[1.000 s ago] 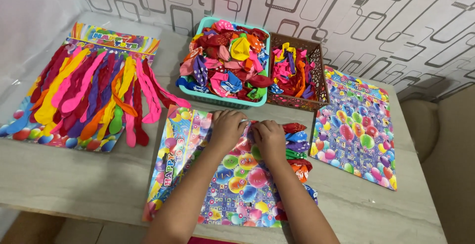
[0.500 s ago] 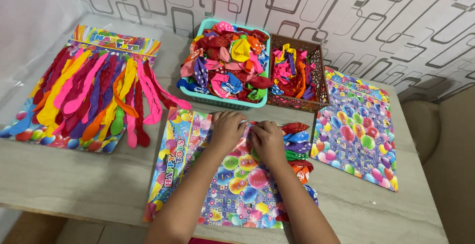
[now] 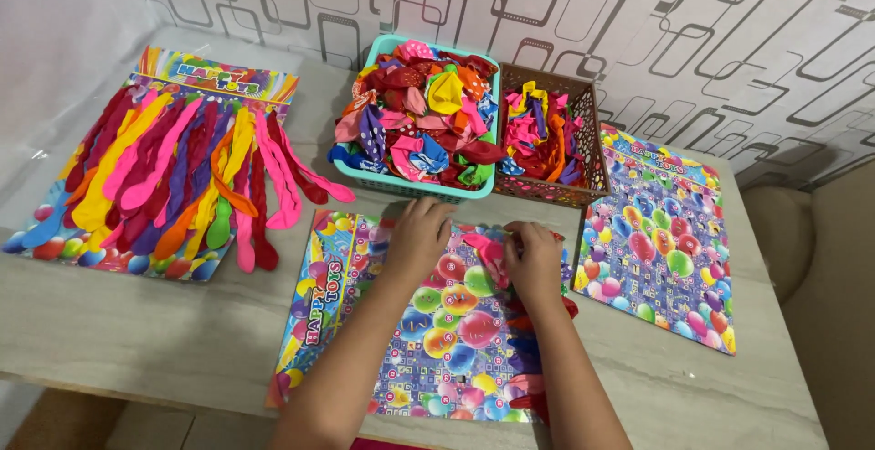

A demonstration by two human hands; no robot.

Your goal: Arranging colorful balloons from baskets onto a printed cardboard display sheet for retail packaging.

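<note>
- The left hand [image 3: 417,236] lies flat, fingers spread, pressing down the balloon-printed card [image 3: 428,322] at the near edge of the bench [image 3: 137,322].
- The right hand [image 3: 533,258] is curled, fingertips pinching a pink balloon [image 3: 492,254] against the card's upper part.
- Just beyond the hands stand a teal basket [image 3: 415,183] and a brown basket [image 3: 547,190], both heaped with balloons.
- Another printed card [image 3: 661,240] lies to the right; a card hung with long balloons [image 3: 164,172] lies to the left.
</note>
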